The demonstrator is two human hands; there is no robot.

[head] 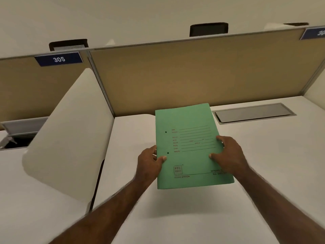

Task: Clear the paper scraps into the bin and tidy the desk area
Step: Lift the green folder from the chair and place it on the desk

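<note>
The left hand [149, 164] grips the left edge of a green folder [191, 147], thumb on the cover and fingers curled beneath, while the right hand [228, 154] grips the right edge with thumb and fingers spread on the cover. The folder sits near the middle of the view, printed side up, its near end lifted above the white worktop [263, 173] with a shadow below; whether its far end touches the worktop cannot be told. At two o'clock from the folder lies a grey cable hatch [253, 113] set flush in the worktop. At twelve o'clock stands a tan partition [193, 73]. At nine o'clock a white side divider [70, 131] rises, and at ten o'clock a blue label [59, 59] reads 305.
</note>
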